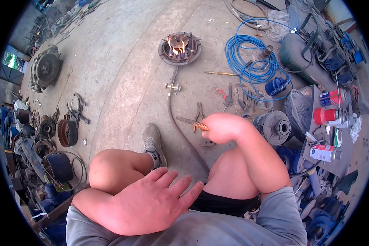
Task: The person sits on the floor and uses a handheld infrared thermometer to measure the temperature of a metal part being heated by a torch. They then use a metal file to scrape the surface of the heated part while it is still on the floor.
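Partly lost to sight around the lit burner [174,61]
Flames partly hide the round metal piece [178,39] on the burner. On the person's side of the burner, the right hand [219,128] covers the tool's [199,125] handle end, most of its fingers unseen; the hose [184,141] disappears at the right leg [233,176]; the grey shirt [233,227] is cut off. Far left of the burner, some heaped parts [32,151] are too dark to identify.

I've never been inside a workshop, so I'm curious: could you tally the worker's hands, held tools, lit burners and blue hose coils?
Left hand and right hand: 2
Held tool: 1
Lit burner: 1
Blue hose coil: 1
Total: 5
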Demonstrator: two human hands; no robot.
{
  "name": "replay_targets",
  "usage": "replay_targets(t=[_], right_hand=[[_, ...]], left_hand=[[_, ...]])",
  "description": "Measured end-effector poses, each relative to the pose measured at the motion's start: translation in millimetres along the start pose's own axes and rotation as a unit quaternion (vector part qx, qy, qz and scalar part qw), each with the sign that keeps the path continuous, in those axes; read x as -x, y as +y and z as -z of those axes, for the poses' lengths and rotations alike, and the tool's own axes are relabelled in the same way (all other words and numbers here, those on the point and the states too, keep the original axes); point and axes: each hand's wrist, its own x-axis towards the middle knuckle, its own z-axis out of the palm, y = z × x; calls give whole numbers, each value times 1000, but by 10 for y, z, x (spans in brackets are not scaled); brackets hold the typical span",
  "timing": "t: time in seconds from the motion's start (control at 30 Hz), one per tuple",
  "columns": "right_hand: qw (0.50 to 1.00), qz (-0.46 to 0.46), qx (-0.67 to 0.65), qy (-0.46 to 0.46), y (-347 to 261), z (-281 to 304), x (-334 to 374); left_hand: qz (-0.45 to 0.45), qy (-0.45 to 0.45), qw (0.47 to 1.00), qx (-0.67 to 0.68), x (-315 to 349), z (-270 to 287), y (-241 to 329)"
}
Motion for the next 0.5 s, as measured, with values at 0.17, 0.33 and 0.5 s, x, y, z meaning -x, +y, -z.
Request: replay_targets(t=[0.17,0.33,0.5], right_hand=[[1000,-5,-11,1,-12,18,18],[1000,4,-9,8,13,9,3],[1000,2,-10,4,10,17,-13]], left_hand=[[-4,11,1000,0,4,-14,-6],[-7,15,1000,5,-1,1,-17],[-6,14,1000,8,4,-1,-20]])
